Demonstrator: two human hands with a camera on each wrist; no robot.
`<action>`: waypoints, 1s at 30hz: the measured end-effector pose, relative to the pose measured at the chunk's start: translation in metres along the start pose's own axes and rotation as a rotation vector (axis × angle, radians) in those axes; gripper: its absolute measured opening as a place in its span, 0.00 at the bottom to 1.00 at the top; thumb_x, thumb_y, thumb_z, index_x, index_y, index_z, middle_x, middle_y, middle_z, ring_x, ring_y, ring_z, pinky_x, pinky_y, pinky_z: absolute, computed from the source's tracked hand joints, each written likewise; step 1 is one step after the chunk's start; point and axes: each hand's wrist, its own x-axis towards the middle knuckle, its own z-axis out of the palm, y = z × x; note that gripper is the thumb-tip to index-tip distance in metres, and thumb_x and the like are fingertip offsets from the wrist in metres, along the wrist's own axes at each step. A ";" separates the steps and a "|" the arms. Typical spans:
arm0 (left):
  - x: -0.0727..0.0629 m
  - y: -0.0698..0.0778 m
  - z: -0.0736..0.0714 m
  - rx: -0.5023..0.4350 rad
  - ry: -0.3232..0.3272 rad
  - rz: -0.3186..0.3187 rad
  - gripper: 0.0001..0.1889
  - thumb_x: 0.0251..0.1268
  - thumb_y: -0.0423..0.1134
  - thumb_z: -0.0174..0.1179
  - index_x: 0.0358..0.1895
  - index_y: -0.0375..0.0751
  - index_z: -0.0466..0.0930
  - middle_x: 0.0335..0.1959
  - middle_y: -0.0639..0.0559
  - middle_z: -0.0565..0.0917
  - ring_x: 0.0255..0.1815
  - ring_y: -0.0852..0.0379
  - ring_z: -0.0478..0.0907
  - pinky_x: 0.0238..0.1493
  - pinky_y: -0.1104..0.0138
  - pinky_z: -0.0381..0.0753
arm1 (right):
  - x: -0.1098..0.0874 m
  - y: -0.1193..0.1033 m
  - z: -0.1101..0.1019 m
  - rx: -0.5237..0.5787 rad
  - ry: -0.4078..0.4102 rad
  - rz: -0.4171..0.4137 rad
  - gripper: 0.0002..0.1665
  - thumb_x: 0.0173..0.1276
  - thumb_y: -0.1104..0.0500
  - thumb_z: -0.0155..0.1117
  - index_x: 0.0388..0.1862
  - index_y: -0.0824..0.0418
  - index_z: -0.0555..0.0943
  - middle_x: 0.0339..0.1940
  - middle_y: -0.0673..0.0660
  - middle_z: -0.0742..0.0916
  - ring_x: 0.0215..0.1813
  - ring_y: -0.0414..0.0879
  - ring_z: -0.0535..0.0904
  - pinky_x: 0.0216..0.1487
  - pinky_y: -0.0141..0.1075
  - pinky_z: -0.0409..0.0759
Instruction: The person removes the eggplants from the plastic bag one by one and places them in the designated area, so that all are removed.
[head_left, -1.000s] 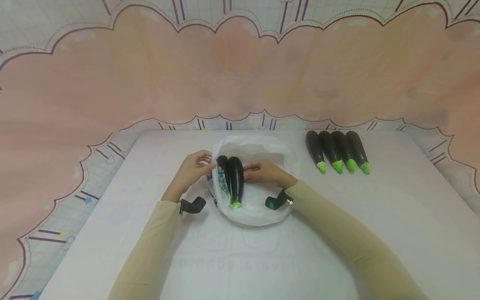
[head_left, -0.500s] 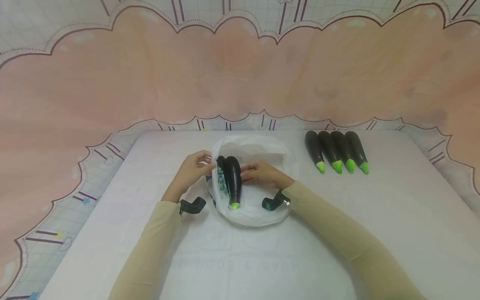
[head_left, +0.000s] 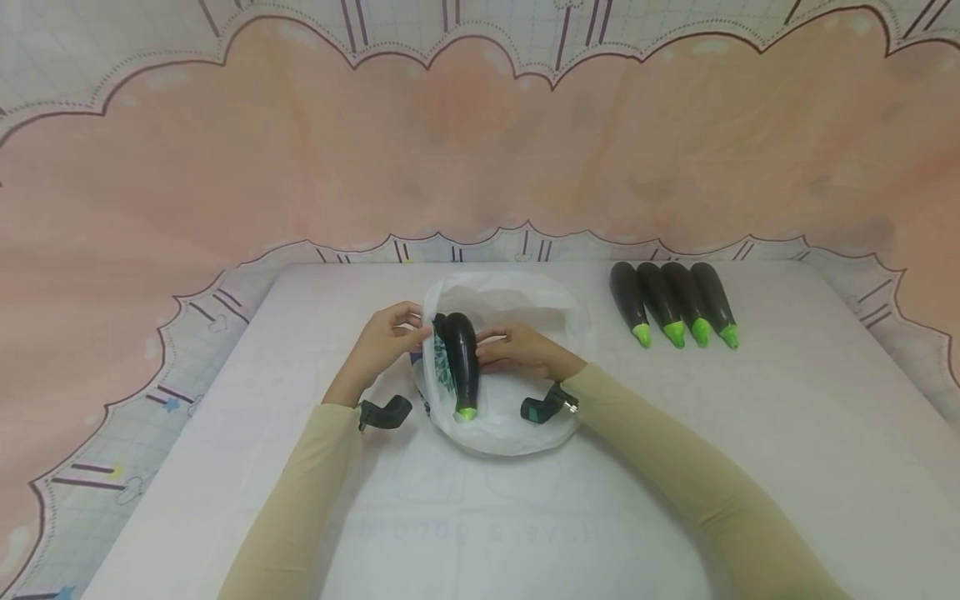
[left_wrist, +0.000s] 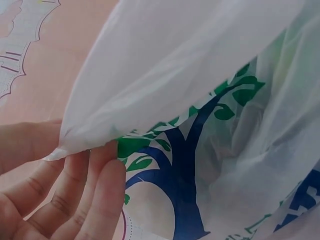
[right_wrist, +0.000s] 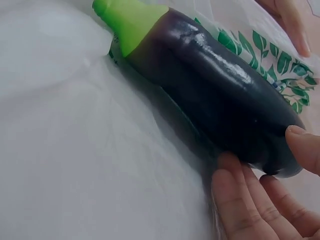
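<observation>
A white plastic bag printed with green leaves and a blue tree lies with its mouth spread at the middle of the table. My left hand pinches its left edge between thumb and fingers, as the bag's rim shows in the left wrist view. A dark eggplant with a bright green stem end lies in the bag, stem toward me. My right hand grips its right side; in the right wrist view the thumb overlaps its blunt end and the fingertips reach beneath. Another eggplant is mostly hidden to its left.
Several eggplants lie side by side at the back right of the white table, green ends toward me. A patterned pink backdrop rises behind the table. Each wrist wears a black camera mount.
The front eggplant has shifted slightly left with my right hand, closing against the other eggplant. My left hand has stayed at the bag's edge.
</observation>
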 end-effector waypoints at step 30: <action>0.000 0.000 -0.001 -0.014 -0.005 0.001 0.17 0.65 0.37 0.58 0.55 0.35 0.72 0.47 0.36 0.80 0.43 0.50 0.84 0.47 0.59 0.85 | 0.001 0.003 0.002 0.097 -0.074 0.041 0.22 0.69 0.71 0.50 0.60 0.83 0.65 0.49 0.66 0.81 0.42 0.44 0.82 0.61 0.44 0.77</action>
